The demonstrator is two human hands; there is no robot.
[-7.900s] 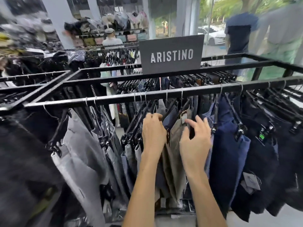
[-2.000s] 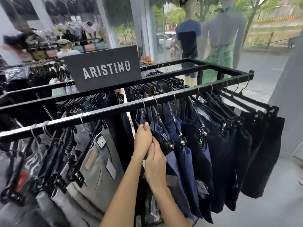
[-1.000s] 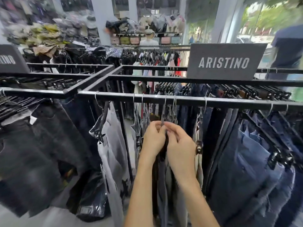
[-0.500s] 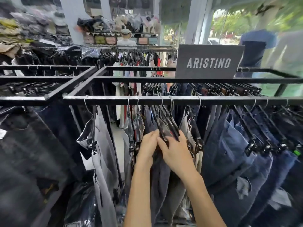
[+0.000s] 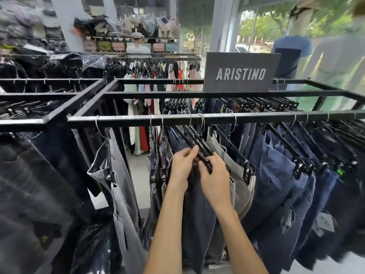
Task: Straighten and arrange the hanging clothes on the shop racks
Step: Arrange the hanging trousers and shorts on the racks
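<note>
You're mid-straightening: your left hand (image 5: 184,165) and right hand (image 5: 215,178) both curl their fingers round one black hanger (image 5: 195,142) of dark trousers (image 5: 197,210), midway along the front rail (image 5: 256,116). Next, level it and space it evenly from the beige shorts (image 5: 238,177).

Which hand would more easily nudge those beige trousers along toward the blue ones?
Right, probably. The right hand lies beside the beige trousers, while the left hand sits on the far side of the black hanger both hands hold.
</note>
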